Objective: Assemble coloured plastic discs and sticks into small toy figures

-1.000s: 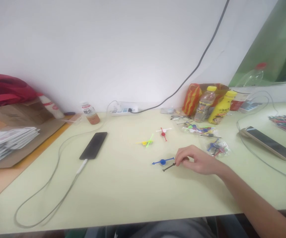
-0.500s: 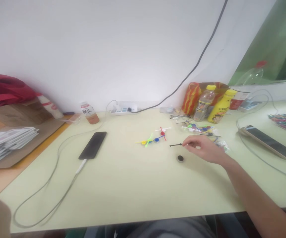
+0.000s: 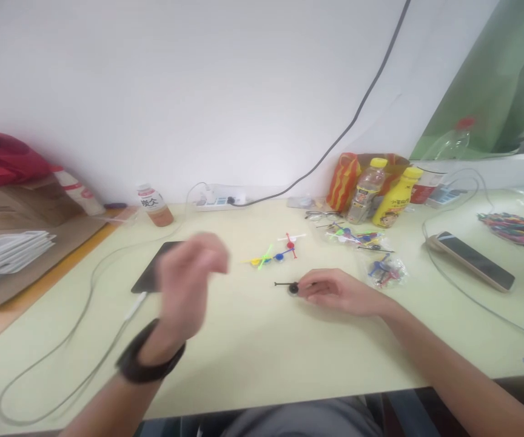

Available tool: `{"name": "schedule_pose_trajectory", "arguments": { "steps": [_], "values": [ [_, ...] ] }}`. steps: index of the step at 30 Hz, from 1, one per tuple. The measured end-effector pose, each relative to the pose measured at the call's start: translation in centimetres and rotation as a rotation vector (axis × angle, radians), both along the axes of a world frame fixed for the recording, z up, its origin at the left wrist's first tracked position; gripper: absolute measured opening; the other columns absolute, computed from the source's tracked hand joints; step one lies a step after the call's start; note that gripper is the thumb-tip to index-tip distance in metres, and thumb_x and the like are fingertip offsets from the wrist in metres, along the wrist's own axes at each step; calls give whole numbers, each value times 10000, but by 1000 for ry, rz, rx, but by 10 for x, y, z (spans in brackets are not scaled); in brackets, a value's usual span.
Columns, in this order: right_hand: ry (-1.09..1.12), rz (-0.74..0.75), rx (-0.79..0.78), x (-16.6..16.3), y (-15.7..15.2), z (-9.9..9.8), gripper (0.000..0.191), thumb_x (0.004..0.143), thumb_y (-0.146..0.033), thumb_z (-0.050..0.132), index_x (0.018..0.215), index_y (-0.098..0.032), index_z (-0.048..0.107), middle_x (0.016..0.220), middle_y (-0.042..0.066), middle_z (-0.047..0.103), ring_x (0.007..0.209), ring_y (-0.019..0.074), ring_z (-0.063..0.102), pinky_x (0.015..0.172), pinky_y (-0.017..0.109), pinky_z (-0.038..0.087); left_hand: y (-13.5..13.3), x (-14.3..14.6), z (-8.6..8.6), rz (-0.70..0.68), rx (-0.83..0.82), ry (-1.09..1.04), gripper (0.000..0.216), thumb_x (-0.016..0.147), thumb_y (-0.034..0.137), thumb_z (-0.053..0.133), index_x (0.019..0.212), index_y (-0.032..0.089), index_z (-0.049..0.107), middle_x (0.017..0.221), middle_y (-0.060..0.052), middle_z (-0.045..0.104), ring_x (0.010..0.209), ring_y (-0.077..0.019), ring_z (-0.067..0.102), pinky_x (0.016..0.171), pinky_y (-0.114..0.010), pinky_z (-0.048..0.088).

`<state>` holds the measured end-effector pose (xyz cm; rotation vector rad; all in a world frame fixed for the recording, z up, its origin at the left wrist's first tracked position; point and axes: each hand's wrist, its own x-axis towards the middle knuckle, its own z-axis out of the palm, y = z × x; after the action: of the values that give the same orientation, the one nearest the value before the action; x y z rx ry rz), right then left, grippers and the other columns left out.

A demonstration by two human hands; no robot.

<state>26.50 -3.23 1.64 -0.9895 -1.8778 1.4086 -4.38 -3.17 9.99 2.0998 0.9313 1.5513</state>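
Note:
My right hand (image 3: 337,292) is closed, thumb and fingertips pinching a thin black stick (image 3: 282,284) with a small forked end pointing left. Right at those fingertips is a small round disc (image 3: 293,289), black on top with a pale rim; whether the stick touches it I cannot tell. My left hand (image 3: 189,282), a dark band on its wrist, is raised in front of the black phone (image 3: 146,276), its fingers smeared by motion. Beyond the hands lie small plastic pieces with thin arms and round middles: a blue one (image 3: 279,257), a red one (image 3: 290,244) and a yellow one (image 3: 255,261).
Clear bags of coloured pieces (image 3: 384,270) lie right of centre, near a yellow bottle (image 3: 396,197) and a clear bottle (image 3: 366,191). A propped phone (image 3: 475,261) stands right. Left are a drink bottle (image 3: 155,206), a looping cable (image 3: 91,291) and white packets (image 3: 7,258).
My right hand has moved left and slightly down, bringing the black stick to the disc, which now appears farther left. My left hand has come up from the lower left edge.

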Motion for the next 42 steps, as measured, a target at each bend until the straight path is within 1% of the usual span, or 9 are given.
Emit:
{"name": "schedule_pose_trajectory", "arguments": {
  "steps": [2, 5, 7, 12, 17, 22, 29, 33, 42],
  "values": [
    [12, -1, 45, -5, 0, -1, 357, 949, -491, 686, 1148, -200, 744, 1179, 113, 744, 1106, 258, 705, 996, 405, 556, 6, 15, -24, -105, -70, 205, 227, 988, 416, 645, 935, 195, 650, 871, -36, 663, 774, -172, 602, 721, -330, 526],
    [0, -79, 86, -9, 2, -6, 337, 974, -503, 646, 1065, -202, 766, 1100, 100, 760, 1028, 241, 700, 925, 377, 556, 11, 32, -59, -190, -125, 500, 342, 929, 402, 721, 1224, 252, 635, 1192, -71, 694, 1082, -239, 644, 959, -395, 531],
    [15, -112, 58, -12, 4, -11, 347, 964, -515, 652, 1042, -197, 766, 1040, 91, 763, 964, 231, 696, 869, 359, 554, 13, 38, -77, -228, -129, 582, 364, 965, 377, 676, 1307, 276, 606, 1286, -73, 677, 1218, -259, 619, 1066, -418, 493],
    [61, -129, 13, -23, 7, -24, 355, 965, -514, 639, 1016, -179, 747, 897, 60, 733, 784, 187, 650, 736, 318, 520, 19, 45, -100, -228, -218, 595, 335, 962, 343, 683, 1278, 275, 595, 1239, -54, 690, 1149, -248, 656, 1002, -403, 527],
    [103, -153, 15, -35, 11, -32, 360, 956, -545, 627, 1020, -193, 670, 920, 44, 700, 706, 162, 631, 653, 296, 495, 22, 50, -106, -270, -318, 476, 223, 954, 262, 677, 1162, 260, 598, 1139, -15, 718, 1055, -203, 679, 933, -343, 537],
    [151, -173, -32, -40, 12, -36, 395, 930, -573, 661, 1062, -210, 576, 747, -32, 600, 580, 134, 587, 536, 259, 430, 22, 49, -102, -293, -383, 433, 89, 976, 224, 625, 1063, 238, 641, 1014, 4, 735, 920, -174, 681, 831, -304, 534],
    [177, -162, -60, -43, 15, -38, 434, 899, -596, 696, 1032, -201, 572, 672, -49, 586, 522, 108, 508, 509, 244, 375, 24, 46, -108, -330, -403, 340, 91, 964, 228, 656, 1036, 225, 713, 1021, -4, 764, 931, -165, 703, 874, -280, 556],
    [166, -175, -109, -43, 18, -38, 435, 862, -572, 740, 1019, -200, 580, 742, -5, 674, 550, 109, 498, 497, 233, 351, 25, 47, -111, -353, -428, 293, 87, 956, 211, 664, 1022, 221, 720, 1003, -3, 769, 926, -163, 713, 883, -275, 571],
    [69, -179, -212, -44, 23, -31, 358, 815, -461, 787, 970, -194, 604, 731, 16, 697, 693, 164, 623, 535, 226, 382, 26, 44, -113, -300, -382, 352, 88, 951, 205, 670, 1005, 230, 734, 972, 4, 776, 879, -161, 721, 816, -270, 565]
  ]
}}
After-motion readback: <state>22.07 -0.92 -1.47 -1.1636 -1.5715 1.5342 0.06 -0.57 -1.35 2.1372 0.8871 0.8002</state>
